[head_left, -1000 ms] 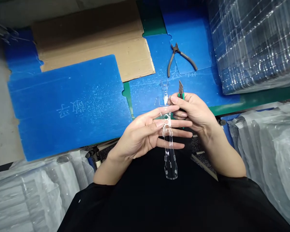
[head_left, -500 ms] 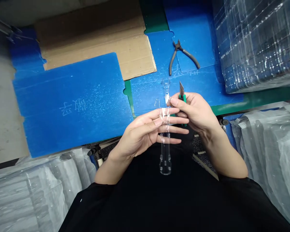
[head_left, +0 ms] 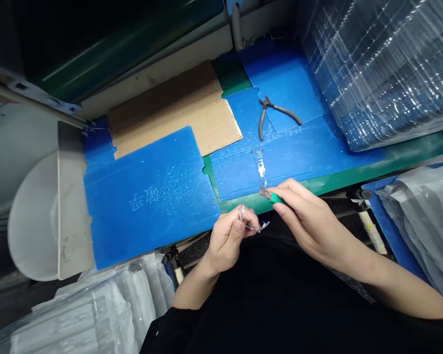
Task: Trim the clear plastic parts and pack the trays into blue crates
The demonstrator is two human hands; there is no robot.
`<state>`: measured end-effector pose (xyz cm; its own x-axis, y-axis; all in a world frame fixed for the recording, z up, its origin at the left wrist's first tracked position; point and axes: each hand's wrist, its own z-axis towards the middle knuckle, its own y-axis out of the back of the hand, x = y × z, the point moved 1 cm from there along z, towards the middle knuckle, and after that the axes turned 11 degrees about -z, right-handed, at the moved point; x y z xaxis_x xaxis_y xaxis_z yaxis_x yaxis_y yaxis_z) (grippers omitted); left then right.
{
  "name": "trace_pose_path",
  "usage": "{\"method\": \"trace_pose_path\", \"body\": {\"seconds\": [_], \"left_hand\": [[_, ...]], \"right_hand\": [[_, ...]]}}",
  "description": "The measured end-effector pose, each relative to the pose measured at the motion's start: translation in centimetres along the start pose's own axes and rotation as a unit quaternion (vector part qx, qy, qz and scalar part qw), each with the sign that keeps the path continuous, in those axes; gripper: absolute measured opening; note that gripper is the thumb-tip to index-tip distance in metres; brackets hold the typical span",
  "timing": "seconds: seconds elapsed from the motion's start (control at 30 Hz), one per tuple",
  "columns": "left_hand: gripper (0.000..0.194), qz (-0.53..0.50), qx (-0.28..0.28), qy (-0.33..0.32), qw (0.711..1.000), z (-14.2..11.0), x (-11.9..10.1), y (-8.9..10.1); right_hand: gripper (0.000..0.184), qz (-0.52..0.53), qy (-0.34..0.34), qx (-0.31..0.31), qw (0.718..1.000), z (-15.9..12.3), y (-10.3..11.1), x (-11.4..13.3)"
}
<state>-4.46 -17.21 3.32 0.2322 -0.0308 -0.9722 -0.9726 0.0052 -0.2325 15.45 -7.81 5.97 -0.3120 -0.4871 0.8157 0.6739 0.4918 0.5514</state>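
Close to my body, my left hand (head_left: 227,241) is closed with thumb and fingers pinching a clear plastic part (head_left: 262,227). A thin curved end of it sticks out past the fingertips. My right hand (head_left: 306,216) is wrapped round green-handled nippers (head_left: 275,197), their metal jaws pointing left. Just beyond the jaws, over the blue board, shows a clear, shiny plastic strip (head_left: 261,167); whether it joins the piece in my left hand I cannot tell. Grey-handled pliers (head_left: 276,110) lie spread on the blue board further back.
Blue boards (head_left: 162,196) and a brown cardboard sheet (head_left: 162,118) cover the green bench (head_left: 339,178). A tall stack of clear plastic trays (head_left: 387,73) stands at the right. Wrapped white bundles (head_left: 107,314) sit low at the left, others (head_left: 421,206) at the right.
My left fingers have gone from spread to curled round the plastic. My right hand has turned the nippers from upright to pointing left. The view has tilted, showing more of the bench's far side.
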Motion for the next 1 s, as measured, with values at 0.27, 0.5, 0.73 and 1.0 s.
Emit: {"method": "trace_pose_path", "body": {"seconds": [0.27,0.5,0.73,1.0], "left_hand": [[0.052,-0.028,-0.025,0.016,0.999,-0.5,0.4,0.2],[0.059,0.007,-0.039,0.037,0.999,-1.0,0.8,0.6],[0.064,0.02,-0.022,0.013,0.999,-0.8,1.1,0.6],[0.064,0.03,-0.016,-0.023,0.999,-1.0,1.6,0.6]], "right_hand": [[0.033,-0.163,0.106,-0.046,0.98,-1.3,-1.1,0.2],[0.033,-0.173,0.116,-0.068,0.976,-1.1,-1.5,0.9],[0.039,-0.125,0.102,-0.049,0.986,-1.5,-1.5,0.9],[0.038,-0.102,0.079,-0.052,0.99,-1.8,-1.7,1.4]]}}
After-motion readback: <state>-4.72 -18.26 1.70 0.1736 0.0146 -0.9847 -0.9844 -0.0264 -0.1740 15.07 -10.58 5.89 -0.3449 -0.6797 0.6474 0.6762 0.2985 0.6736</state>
